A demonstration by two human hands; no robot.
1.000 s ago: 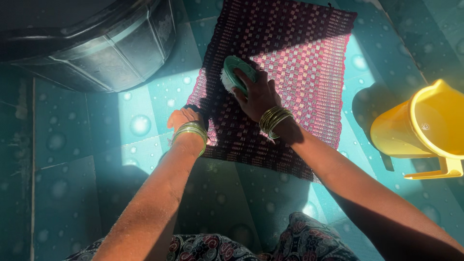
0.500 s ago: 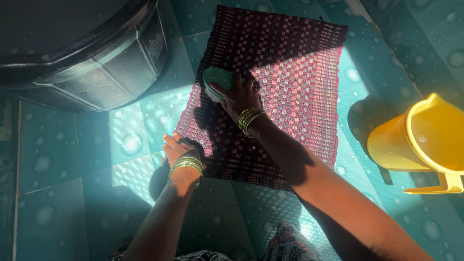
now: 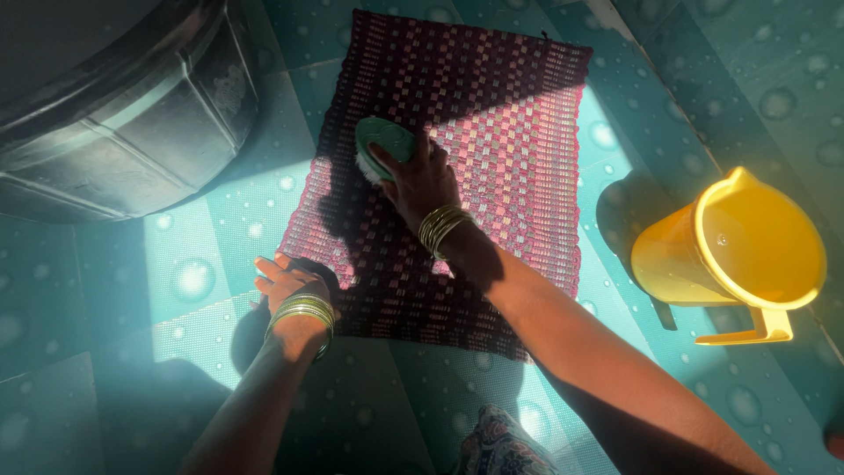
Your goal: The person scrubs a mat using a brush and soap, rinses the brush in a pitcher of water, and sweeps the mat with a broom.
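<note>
Mat [image 3: 492, 132] lies flat on the floor [image 3: 202, 237], brush [image 3: 382, 145] on top of it. Big tub [image 3: 114, 114] sits off to the left, jug [image 3: 734, 255] on the right.

right hand [image 3: 420, 180] presses green brush [image 3: 384, 141] on pink mat [image 3: 510, 158].

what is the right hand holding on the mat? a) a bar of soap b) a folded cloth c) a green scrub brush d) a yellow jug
c: the right hand grips a green scrub brush pressed on the pink and dark woven mat, while the yellow jug stands apart on the floor to the right.
</note>
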